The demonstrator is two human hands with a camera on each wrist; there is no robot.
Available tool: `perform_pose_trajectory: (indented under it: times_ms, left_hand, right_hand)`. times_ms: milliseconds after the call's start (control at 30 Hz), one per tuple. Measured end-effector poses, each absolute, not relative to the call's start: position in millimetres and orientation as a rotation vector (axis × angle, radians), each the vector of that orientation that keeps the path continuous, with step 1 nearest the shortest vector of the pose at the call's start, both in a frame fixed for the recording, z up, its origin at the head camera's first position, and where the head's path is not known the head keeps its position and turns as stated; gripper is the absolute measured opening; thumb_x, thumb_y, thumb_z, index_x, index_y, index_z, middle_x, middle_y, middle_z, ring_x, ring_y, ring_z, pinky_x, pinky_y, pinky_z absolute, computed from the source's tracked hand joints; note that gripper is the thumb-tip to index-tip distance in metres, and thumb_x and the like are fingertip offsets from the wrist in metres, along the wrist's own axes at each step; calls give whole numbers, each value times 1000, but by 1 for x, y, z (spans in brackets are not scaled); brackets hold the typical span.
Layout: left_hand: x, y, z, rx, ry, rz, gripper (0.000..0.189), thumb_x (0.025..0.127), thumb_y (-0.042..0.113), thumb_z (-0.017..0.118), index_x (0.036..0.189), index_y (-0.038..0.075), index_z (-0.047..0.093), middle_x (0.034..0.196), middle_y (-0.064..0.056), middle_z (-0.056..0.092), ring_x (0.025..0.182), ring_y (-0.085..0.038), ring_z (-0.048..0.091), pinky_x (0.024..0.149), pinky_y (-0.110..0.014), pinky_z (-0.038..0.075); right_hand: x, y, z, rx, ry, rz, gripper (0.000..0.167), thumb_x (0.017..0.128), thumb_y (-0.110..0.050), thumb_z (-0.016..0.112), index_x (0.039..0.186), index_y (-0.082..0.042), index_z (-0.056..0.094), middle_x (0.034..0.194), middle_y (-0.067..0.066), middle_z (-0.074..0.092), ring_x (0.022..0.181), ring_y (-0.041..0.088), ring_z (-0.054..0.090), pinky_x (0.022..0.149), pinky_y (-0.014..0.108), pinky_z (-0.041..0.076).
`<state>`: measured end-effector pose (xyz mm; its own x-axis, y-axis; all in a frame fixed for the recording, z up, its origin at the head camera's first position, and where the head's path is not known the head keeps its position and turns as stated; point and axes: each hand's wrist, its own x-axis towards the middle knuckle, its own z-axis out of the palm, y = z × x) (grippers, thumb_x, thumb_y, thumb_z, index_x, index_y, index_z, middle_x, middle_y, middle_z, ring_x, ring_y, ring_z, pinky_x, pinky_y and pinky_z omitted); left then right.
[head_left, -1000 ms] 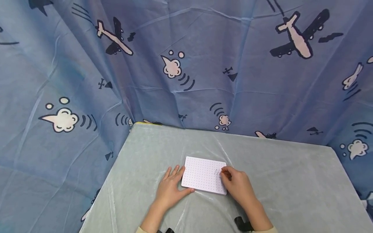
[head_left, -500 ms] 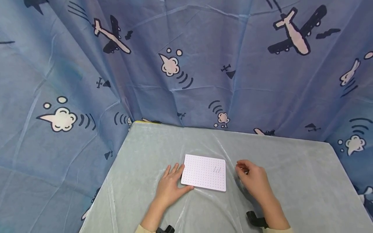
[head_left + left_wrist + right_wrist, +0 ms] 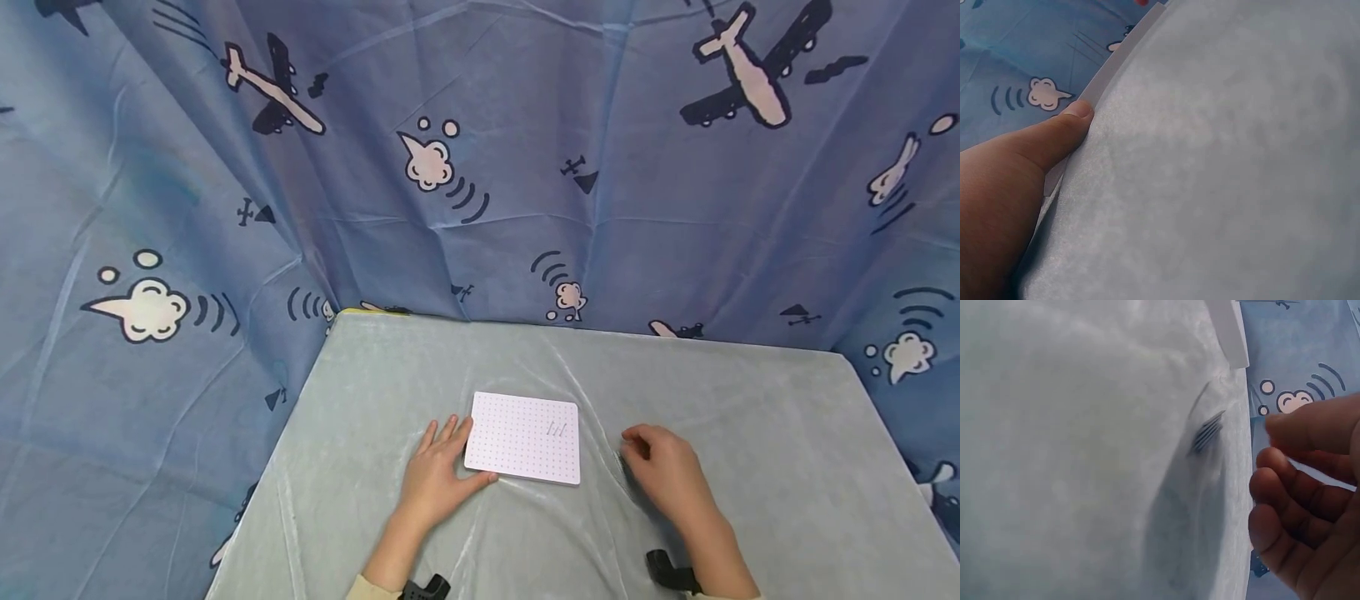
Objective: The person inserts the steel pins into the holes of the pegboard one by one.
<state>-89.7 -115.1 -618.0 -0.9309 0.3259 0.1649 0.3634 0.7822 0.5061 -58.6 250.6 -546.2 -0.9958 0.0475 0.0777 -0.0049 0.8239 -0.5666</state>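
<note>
A white rectangular board [image 3: 517,442] with rows of small dots lies on the table. Three short thin grey sticks [image 3: 557,429] stand out near its upper right corner. My left hand [image 3: 437,479] is spread at the board's lower left corner, fingers along the left side and the thumb touching the front edge; the left wrist view shows the thumb [image 3: 1079,112] against the board's side. To the right of the board, my right hand [image 3: 667,467] hovers with loosely curled fingers, nothing visible between them. A small bunch of thin dark sticks [image 3: 1209,432] lies on the cloth close by its fingertips.
A pale grey-green cloth [image 3: 787,450] with creases covers the table. Blue curtain fabric [image 3: 510,167] printed with planes and clouds hangs behind the table and at both sides. Black camera mounts [image 3: 671,573] sit on the wrists.
My right hand has left the board's right edge and moved right, over to the bunch of sticks. The sticks on the board came into full view. My left hand stays in place.
</note>
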Motion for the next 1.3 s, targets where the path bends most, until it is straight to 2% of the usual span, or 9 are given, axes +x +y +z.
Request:
perform_pose_trajectory:
  times_ms: [200,400,767,1300]
  left_hand:
    - [-89,-117,-618,-558,-2897,-846,102,83,70,84,160,10,56,161,-7,57,155,-24,46,137,-45,23]
    - [-88,-117,-617,-552,-2901,-851,102,83,70,85,161,11,56,161,-7,57,155,-23,46,137,-45,23]
    - [-89,-118,-617,-543,-2892,-857,102,83,71,84,161,11,57,160,-9,58,155,-24,47,136,-46,26]
    - [-88,-116,-617,-545,-2888,-899,102,83,71,85,161,11,57,161,-8,57,156,-25,46,136,-48,25]
  right_hand:
    - [-56,253,-550,-122,-3065,924,9,96,-11,80,94,-5,75,78,-1,63,72,17,57,67,39,52]
    - [-54,250,-553,-163,-3137,896,11,95,-13,79,89,-7,72,74,-2,59,70,17,54,65,38,50]
    - [-54,244,-555,-203,-3144,860,14,97,-16,76,86,-8,70,72,-2,58,66,18,54,61,38,49]
    - [-50,245,-558,-227,-3114,884,15,95,-11,68,80,-10,67,66,-2,55,59,17,51,54,34,44]
